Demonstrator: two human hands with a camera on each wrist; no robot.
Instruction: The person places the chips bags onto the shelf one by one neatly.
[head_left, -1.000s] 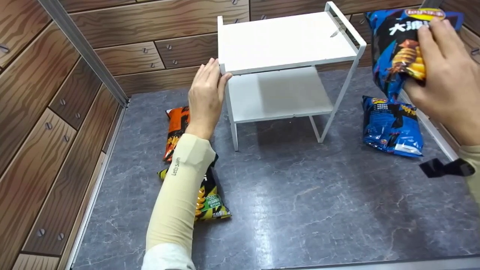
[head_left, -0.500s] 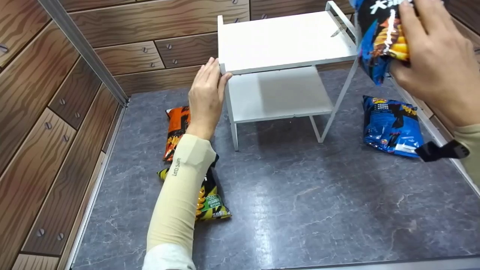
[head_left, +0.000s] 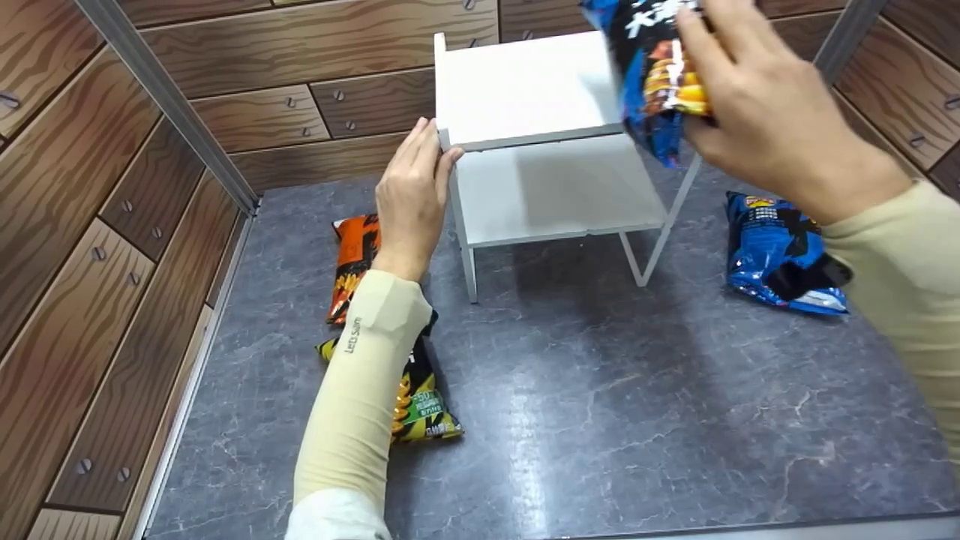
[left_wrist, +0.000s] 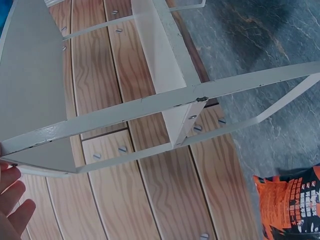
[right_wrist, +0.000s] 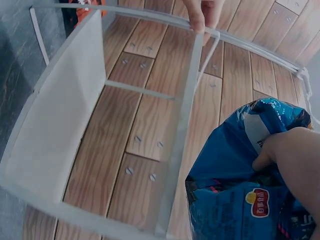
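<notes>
My right hand (head_left: pixel 772 97) grips a blue and black bag of chips (head_left: pixel 652 82) over the right part of a white two-tier side table (head_left: pixel 525 90). The bag covers that end of the tabletop in the head view; whether it touches the top I cannot tell. In the right wrist view, the thumb presses into the bag's blue back (right_wrist: pixel 225 160). My left hand (head_left: pixel 409 187) holds the table's front left corner, thumb at the front and fingers along the outer side. The left wrist view shows several fingers (left_wrist: pixel 17 217) beside the white frame (left_wrist: pixel 115 112).
Another blue chip bag (head_left: pixel 772 247) lies on the grey marbled floor (head_left: pixel 600 420) right of the table. An orange bag (head_left: pixel 352 255) and a yellow-black bag (head_left: pixel 427 401) lie at left, partly behind my left arm. Wood-patterned panels (head_left: pixel 247 105) enclose the floor.
My right hand has carried the chip bag leftward, from beside the table to over its right end. My left hand stays at the corner; the table has not moved.
</notes>
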